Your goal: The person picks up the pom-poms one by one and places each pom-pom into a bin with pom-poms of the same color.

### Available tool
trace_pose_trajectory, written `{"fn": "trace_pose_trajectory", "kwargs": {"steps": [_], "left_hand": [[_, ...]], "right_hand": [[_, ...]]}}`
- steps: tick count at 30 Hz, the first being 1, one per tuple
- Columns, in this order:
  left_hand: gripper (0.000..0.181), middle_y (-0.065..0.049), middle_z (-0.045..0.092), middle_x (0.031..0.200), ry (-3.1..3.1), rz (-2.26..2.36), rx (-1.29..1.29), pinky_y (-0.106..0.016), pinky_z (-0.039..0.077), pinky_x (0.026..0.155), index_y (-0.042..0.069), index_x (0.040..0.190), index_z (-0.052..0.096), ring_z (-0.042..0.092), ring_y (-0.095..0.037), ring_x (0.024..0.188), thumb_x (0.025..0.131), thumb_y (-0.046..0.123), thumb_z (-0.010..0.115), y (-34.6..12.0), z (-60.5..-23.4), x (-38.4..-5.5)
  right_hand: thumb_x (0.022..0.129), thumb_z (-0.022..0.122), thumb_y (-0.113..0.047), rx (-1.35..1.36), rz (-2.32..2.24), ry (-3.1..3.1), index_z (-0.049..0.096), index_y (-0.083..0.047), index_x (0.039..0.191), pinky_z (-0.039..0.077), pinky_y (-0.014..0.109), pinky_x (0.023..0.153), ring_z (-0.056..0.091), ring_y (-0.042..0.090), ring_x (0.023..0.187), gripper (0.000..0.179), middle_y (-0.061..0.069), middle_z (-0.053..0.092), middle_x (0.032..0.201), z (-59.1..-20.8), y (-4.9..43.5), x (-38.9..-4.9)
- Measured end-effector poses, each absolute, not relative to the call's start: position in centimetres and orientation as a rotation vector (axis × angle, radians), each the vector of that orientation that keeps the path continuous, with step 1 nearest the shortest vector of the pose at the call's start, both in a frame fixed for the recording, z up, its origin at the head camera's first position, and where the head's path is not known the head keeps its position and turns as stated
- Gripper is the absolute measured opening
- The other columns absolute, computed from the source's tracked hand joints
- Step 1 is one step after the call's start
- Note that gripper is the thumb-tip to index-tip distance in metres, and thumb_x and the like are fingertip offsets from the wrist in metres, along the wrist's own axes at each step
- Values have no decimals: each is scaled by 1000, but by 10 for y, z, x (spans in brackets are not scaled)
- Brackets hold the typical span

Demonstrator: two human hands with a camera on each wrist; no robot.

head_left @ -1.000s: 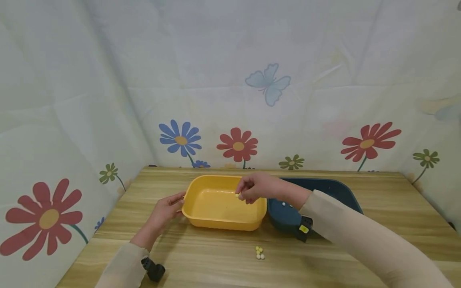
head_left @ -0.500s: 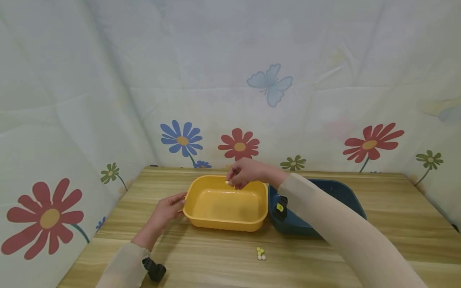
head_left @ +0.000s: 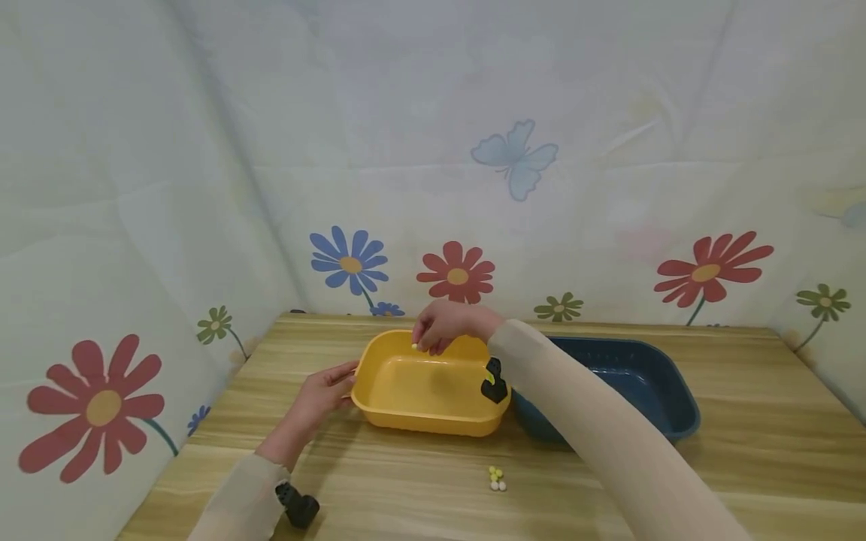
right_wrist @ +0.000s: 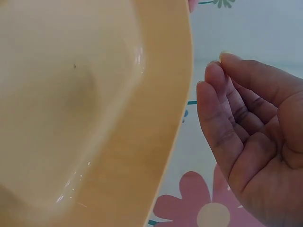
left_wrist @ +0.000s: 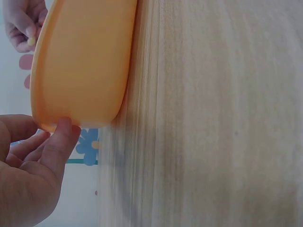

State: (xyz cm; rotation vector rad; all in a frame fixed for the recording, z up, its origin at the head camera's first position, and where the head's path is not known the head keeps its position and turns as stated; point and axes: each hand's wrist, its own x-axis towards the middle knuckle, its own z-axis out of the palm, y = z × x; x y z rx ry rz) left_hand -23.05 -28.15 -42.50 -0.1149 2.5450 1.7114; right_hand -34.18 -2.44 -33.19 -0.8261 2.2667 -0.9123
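A shallow yellow basin (head_left: 433,422) stands on the table. My left hand (head_left: 321,394) grips its left end, and the left wrist view shows the thumb and fingers (left_wrist: 57,146) at the rim. Above the basin's far side, my right hand (head_left: 443,324) pinches a small pale-yellow ball (head_left: 415,346) between thumb and fingertips. In the left wrist view this ball (left_wrist: 31,41) shows at the fingertips; in the right wrist view the thumb mostly hides it. Several small yellow and white balls (head_left: 496,479) lie together on the table in front of the basin.
A dark blue basin (head_left: 649,383) stands right beside the yellow one, partly covered by my right sleeve (head_left: 575,406). The wood-grain table (head_left: 379,496) meets a flower-printed cloth backdrop (head_left: 406,188) at the back and left.
My right hand has moved left with the ball, rising at first, across the yellow basin. The left hand keeps its hold at the left end. The head view has shifted slightly.
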Motion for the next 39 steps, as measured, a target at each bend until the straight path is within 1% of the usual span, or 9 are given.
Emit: {"fn": "trace_pose_trajectory", "kwargs": {"steps": [4,8,15,21,28,31,37,39], "left_hand": [[46,-27,51,152,2534,1726,-109,-34,63,93,-6,151,45,65,-30,127,108,10,48,-280,-425,-231],[46,-28,50,152,2532,1729,-96,-33,63,92,-6,151,44,65,-29,126,108,10,48,-280,-424,-230],[47,-28,48,153,2532,1729,-80,-34,63,93,-7,152,42,62,-35,131,108,11,47,-283,-425,-229],[46,-27,51,151,2537,1738,-106,-35,63,95,-6,151,45,61,-36,131,108,10,49,-281,-425,-229],[46,-29,49,152,2544,1728,-81,-39,63,95,-7,151,43,59,-40,133,109,10,46,-281,-424,-229],[46,-28,50,151,2546,1724,-95,-38,62,95,-6,151,44,60,-40,132,109,10,47,-280,-424,-229],[46,-28,51,151,2544,1724,-102,-39,62,96,-6,151,44,60,-40,132,108,10,47,-281,-424,-229],[46,-28,51,151,2547,1719,-101,-39,62,97,-6,151,44,59,-41,133,108,10,46,-280,-423,-229]], "right_hand": [[96,70,-12,-832,-868,2266,71,-5,103,63,25,84,68,19,81,9,6,69,92,-339,-30,-345],[97,69,-11,-839,-792,2272,71,-5,101,64,26,83,67,17,79,8,5,68,90,-348,-37,-349],[96,70,-11,-857,-721,2284,73,-7,96,63,24,76,66,13,73,5,1,68,86,-367,-48,-356],[95,70,-8,-835,-703,2247,72,-6,91,61,21,69,61,13,69,5,0,66,79,-382,-52,-363],[92,73,-6,-812,-654,2255,74,-3,94,57,19,63,61,11,67,4,-1,65,76,-398,-57,-367],[93,72,-6,-824,-608,2274,74,-3,96,56,20,65,61,11,69,5,-2,65,77,-398,-57,-362],[95,71,-7,-812,-594,2288,73,-1,96,63,27,76,61,13,70,6,1,64,78,-394,-58,-349],[95,70,-6,-808,-594,2291,73,-1,96,63,27,77,61,13,70,6,1,64,78,-394,-58,-347]]}}
